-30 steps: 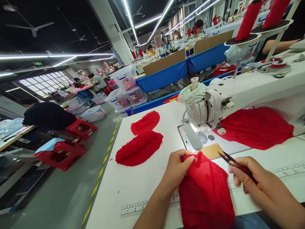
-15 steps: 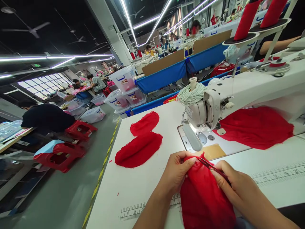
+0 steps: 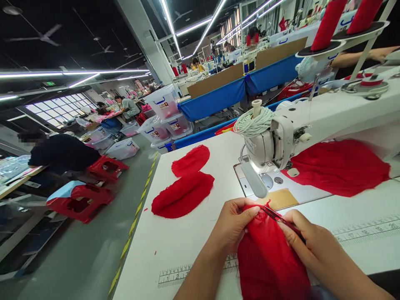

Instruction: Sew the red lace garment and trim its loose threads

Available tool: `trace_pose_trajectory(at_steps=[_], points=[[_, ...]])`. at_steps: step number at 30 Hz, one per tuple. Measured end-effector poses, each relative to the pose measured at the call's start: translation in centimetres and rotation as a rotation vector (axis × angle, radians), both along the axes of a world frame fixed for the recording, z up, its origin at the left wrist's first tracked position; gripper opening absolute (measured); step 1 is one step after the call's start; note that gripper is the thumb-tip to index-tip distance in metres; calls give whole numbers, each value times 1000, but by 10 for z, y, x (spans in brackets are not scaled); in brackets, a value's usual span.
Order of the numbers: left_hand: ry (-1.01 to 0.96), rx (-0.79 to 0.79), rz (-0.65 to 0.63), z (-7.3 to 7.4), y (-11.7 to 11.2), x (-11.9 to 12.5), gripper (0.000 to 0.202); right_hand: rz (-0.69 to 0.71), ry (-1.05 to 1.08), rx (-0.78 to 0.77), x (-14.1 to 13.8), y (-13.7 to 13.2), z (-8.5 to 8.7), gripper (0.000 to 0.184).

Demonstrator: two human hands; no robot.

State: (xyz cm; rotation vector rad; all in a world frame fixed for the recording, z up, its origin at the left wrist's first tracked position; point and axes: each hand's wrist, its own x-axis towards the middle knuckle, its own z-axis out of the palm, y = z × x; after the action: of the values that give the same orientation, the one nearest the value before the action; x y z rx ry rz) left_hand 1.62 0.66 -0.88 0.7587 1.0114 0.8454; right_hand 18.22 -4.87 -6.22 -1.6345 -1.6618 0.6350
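Near the table's front edge, my left hand pinches the gathered top of a red cloth piece between thumb and fingers. My right hand is closed around slim dark tweezers, whose tips point left at the cloth's upper edge beside my left thumb. The cloth hangs down below both hands; its lower end runs out of view. Just beyond my hands stands a white sewing machine. Another red cloth piece lies under its arm. Two oval red pieces lie to the left, a smaller one and a larger one.
The white table has a printed ruler along its front. Red thread cones stand above the machine, and a cord coil sits on its head. Left are red stools, a seated person and plastic bins.
The whole view has shifted slightly. Both hands keep their places on the cloth, with the tweezer tips still at its upper edge.
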Motion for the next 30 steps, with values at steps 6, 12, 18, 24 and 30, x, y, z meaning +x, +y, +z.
trace_pose_trajectory(at_steps=[6, 12, 18, 24, 30], points=[[-8, 3, -26, -1, -1, -1, 39, 51, 146, -78, 0, 0, 7, 27], [-30, 9, -20, -2, -1, -1, 39, 54, 151, -109, -2, -2, 7, 28], [-20, -5, -32, -3, -1, -2, 39, 52, 182, -103, -3, -2, 13, 27], [-8, 8, -22, -1, 0, -2, 40, 79, 184, -115, -2, -2, 13, 26], [-6, -16, -28, -2, -1, -2, 43, 69, 186, -135, -2, -3, 12, 28]])
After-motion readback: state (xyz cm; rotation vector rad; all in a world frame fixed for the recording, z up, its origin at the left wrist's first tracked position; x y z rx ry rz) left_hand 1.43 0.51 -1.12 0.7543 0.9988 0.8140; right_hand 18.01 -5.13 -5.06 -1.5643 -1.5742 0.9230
